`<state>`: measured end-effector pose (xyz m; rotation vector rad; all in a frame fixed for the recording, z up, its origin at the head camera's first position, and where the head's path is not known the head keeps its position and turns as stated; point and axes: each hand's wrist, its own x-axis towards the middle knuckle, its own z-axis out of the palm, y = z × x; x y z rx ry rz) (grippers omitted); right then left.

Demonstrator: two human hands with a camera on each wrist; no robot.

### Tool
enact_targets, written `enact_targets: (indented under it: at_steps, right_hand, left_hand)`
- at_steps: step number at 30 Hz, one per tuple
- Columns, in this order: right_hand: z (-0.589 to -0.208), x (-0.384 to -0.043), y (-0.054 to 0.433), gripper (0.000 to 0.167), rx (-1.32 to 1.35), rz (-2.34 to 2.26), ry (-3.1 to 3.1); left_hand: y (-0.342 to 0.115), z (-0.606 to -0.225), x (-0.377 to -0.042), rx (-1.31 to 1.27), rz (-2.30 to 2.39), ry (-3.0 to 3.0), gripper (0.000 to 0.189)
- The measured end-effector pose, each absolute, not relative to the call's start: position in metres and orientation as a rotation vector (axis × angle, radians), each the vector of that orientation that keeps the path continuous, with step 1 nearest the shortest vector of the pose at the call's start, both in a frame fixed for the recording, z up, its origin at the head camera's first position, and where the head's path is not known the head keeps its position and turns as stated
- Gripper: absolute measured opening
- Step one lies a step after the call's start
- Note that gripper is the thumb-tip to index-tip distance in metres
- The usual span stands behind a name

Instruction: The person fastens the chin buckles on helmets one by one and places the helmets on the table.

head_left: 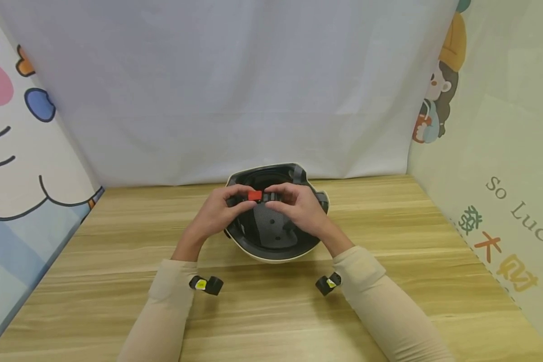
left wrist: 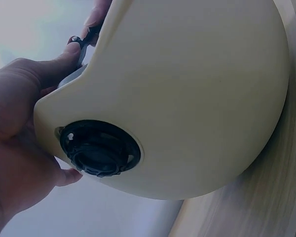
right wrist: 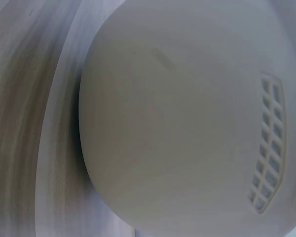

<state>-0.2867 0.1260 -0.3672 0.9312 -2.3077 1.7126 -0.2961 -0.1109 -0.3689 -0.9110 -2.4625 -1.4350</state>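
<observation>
A cream helmet (head_left: 273,254) lies upside down on the wooden table, its black padded inside facing up. Over its opening, my left hand (head_left: 214,210) pinches the red part of a strap buckle (head_left: 255,195) between thumb and fingers. My right hand (head_left: 304,208) pinches the black part of the buckle (head_left: 269,197), end to end with the red one. In the left wrist view, the helmet shell (left wrist: 197,98) carries a round black knob (left wrist: 99,148) below my left thumb. The right wrist view shows the shell (right wrist: 167,128) with a vent grille (right wrist: 271,143); my right hand is hidden there.
The wooden table (head_left: 140,236) ends at a pale curtain (head_left: 253,100) behind the helmet. Printed cartoon panels stand at the left (head_left: 9,125) and right (head_left: 493,125). A small black camera is strapped at each wrist, over beige sleeves (head_left: 163,311).
</observation>
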Motion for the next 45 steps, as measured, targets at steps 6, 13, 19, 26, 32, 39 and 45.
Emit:
enact_targets:
  at_steps: [6, 13, 19, 26, 32, 39, 45]
  right_hand:
    - [-0.3681, -0.2878, 0.1261, 0.030, 0.865, 1.725, -2.316]
    - [-0.3683, -0.2898, 0.1259, 0.027, 0.870, 1.715, -2.353]
    - [-0.3691, -0.2915, 0.1233, 0.028, 0.888, 1.705, -2.377]
    - [-0.3680, -0.2924, 0.1218, 0.027, 0.902, 1.686, -2.382]
    - [-0.3684, -0.2929, 0.1206, 0.028, 0.899, 1.643, -2.419]
    - [-0.3677, -0.2930, 0.1203, 0.028, 0.893, 1.634, -2.425]
    - [-0.3681, -0.2940, 0.1187, 0.027, 0.926, 1.588, -2.445]
  left_hand:
    - [-0.1095, -0.3726, -0.2974, -0.901, -1.456, -2.451, 0.029]
    - [-0.1093, -0.3763, -0.2985, -0.895, -1.444, -2.465, 0.029]
    - [-0.1101, -0.3759, -0.2968, -0.879, -1.446, -2.464, 0.029]
    - [-0.1088, -0.3750, -0.2957, -0.873, -1.425, -2.448, 0.028]
    - [-0.1044, -0.3727, -0.2961, -0.876, -1.391, -2.463, 0.030]
    - [-0.1038, -0.3742, -0.2967, -0.868, -1.381, -2.484, 0.031]
    - [-0.1034, -0.3733, -0.2970, -0.858, -1.354, -2.509, 0.030]
